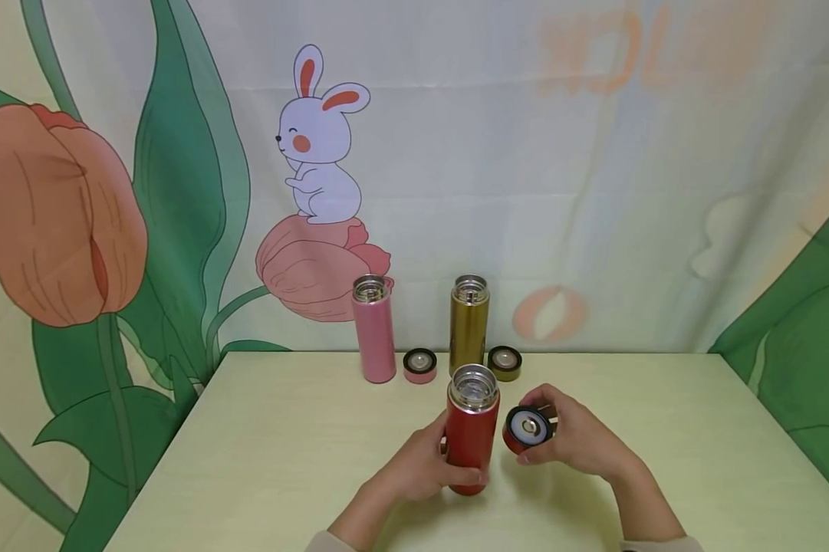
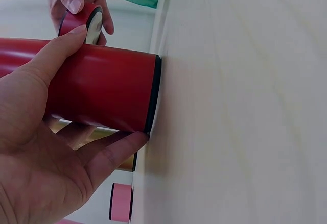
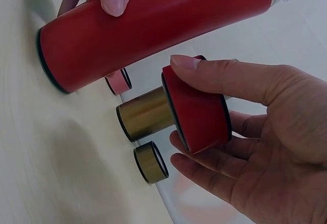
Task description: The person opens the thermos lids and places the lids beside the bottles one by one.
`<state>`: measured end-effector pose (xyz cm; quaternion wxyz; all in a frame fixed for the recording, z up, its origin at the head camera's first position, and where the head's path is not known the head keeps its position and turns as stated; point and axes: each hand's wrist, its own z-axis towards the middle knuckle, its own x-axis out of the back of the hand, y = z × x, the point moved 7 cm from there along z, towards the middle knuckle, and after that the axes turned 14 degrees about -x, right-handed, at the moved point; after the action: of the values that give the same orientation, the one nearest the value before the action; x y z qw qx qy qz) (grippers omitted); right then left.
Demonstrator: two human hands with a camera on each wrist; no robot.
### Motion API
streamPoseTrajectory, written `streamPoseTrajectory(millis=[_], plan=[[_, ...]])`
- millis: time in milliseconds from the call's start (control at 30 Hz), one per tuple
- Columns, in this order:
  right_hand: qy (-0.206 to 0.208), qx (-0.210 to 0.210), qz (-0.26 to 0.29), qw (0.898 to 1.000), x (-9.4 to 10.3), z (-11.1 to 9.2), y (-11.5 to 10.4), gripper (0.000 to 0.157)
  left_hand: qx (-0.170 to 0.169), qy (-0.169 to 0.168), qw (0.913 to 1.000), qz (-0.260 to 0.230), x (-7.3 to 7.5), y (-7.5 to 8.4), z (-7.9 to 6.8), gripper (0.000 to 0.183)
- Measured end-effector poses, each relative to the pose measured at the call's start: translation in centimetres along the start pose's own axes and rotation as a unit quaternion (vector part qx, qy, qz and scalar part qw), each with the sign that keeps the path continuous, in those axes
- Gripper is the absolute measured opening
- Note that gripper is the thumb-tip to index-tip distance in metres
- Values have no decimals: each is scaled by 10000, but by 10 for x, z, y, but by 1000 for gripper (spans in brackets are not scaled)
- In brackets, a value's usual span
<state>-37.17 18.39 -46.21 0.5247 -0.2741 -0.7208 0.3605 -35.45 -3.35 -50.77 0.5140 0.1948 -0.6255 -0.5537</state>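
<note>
My left hand [image 1: 421,464] grips a red thermos bottle [image 1: 471,441] around its lower part, thumb across the front. The bottle stands close to upright with its steel mouth uncovered; whether its base touches the table is hard to tell. Just right of it, my right hand [image 1: 583,437] holds the red lid [image 1: 514,442] between thumb and fingers, its pale inner side facing up and toward the head camera. In the right wrist view the red lid [image 3: 196,112] is apart from the bottle [image 3: 153,25].
Behind stand a pink thermos bottle [image 1: 374,337] and a gold thermos bottle [image 1: 468,326], both without lids. A pink lid [image 1: 420,374] and a gold lid [image 1: 504,372] lie inner side up beside them. The pale table [image 1: 262,452] ends at a printed cloth backdrop [image 1: 442,176].
</note>
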Motion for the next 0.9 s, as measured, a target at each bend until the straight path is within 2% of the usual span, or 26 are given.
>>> streamPoseTrajectory(millis=[133, 333, 533, 900], plan=[[-9, 10, -43, 10000, -1, 1, 0, 73, 1, 21, 10000, 82, 0, -1, 0, 86], [-37, 21, -65, 10000, -2, 1, 0, 73, -91, 93, 9999, -43, 1, 1, 0, 93], [-24, 20, -89, 10000, -2, 1, 0, 73, -127, 157, 9998, -52, 2, 3, -1, 85], [-62, 83, 60, 9999, -4, 1, 0, 70, -138, 276, 9992, 272, 8, 4, -1, 79]])
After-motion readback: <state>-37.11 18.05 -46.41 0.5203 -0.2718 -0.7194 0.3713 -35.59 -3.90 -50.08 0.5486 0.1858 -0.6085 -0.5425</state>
